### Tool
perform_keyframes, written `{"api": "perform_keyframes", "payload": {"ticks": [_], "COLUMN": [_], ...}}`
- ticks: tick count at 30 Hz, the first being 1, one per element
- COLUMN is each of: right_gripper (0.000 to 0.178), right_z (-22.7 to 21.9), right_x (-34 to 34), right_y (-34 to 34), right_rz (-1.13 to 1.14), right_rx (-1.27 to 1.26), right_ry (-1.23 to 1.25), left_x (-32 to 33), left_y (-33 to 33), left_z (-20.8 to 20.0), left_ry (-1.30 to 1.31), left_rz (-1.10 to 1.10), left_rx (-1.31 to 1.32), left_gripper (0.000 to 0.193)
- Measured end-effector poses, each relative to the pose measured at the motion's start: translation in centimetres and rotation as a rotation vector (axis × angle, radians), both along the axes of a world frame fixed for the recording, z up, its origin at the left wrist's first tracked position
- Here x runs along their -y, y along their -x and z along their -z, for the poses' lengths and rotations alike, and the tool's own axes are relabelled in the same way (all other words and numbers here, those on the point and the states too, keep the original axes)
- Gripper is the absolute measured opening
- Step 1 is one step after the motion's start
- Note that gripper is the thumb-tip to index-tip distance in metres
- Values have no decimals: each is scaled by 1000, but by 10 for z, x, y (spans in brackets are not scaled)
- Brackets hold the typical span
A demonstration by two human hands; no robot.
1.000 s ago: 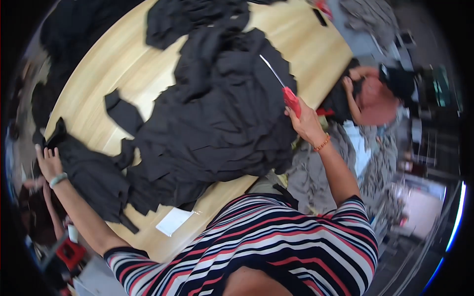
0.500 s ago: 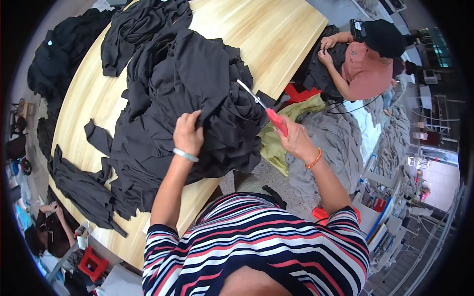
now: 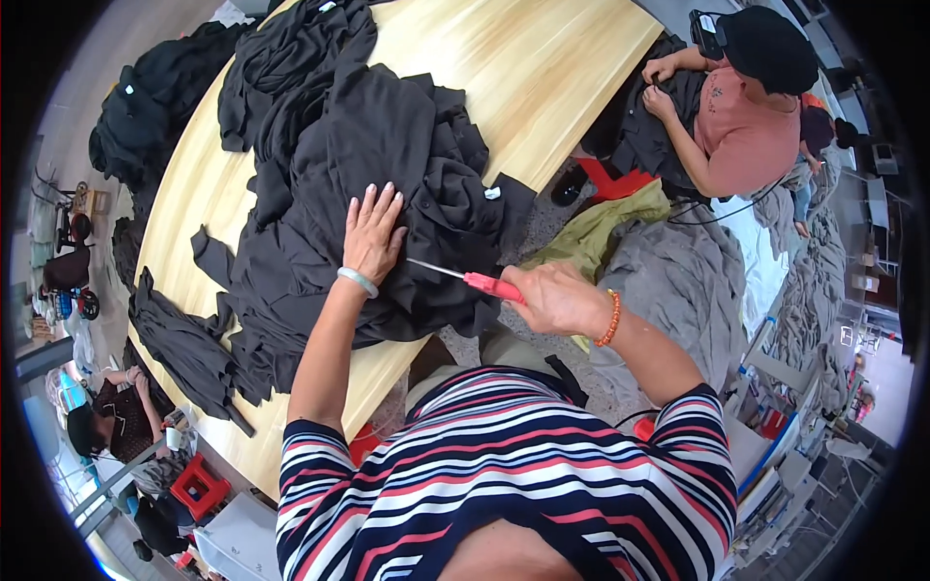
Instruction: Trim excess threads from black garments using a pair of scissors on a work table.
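Observation:
A heap of dark grey garments (image 3: 320, 232) lies crumpled over the near part of the table. My left hand (image 3: 372, 235) rests flat on top of it, fingers stretched out and holding nothing. In my right hand (image 3: 560, 300) is a pair of scissors (image 3: 489, 286) with red handles, fingers wrapped round them. The thin metal blades point left over the cloth, their tip close to my left hand. Whether the tip touches the fabric I cannot tell. A small white label (image 3: 492, 193) shows on a garment towards the right of the heap.
The pale wooden table (image 3: 504, 77) has a curved left edge. More dark clothes (image 3: 160, 107) are piled beyond it at the far left. At the right stand a seated co-worker (image 3: 741, 126) handling dark cloth and a heap of grey fabric (image 3: 673, 290). A red stool (image 3: 201, 487) is at lower left.
My left hand has let go of the pinched cloth and flattened on it. My right hand has come down and slightly left, swinging the scissors from pointing away to pointing left.

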State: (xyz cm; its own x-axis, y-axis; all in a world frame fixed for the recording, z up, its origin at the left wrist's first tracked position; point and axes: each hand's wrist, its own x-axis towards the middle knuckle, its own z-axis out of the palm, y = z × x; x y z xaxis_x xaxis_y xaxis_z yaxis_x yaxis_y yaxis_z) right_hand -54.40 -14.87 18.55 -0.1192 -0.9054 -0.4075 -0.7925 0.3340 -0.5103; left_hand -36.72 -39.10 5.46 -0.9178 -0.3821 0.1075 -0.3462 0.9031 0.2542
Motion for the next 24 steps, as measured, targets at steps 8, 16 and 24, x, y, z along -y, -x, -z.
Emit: {"api": "perform_keyframes", "payload": {"ticks": [8,16,24], "right_gripper": [25,23,24], "right_z": [11,15,7], "right_x": [-32,-44,-38], "right_y": [20,20,34], "right_rz": [166,-42,39], "right_rx": [18,-45,2], "right_ry": [67,-93,-55], "left_x": [-43,-33,-44], "left_y": [29,37,8], "left_z": [-34,33,1], "left_ry": [-59,-63,-258], "left_rz": [-202,-164,-244], "left_rx": [-293,-317,-522], "left_gripper": [54,14,23]}}
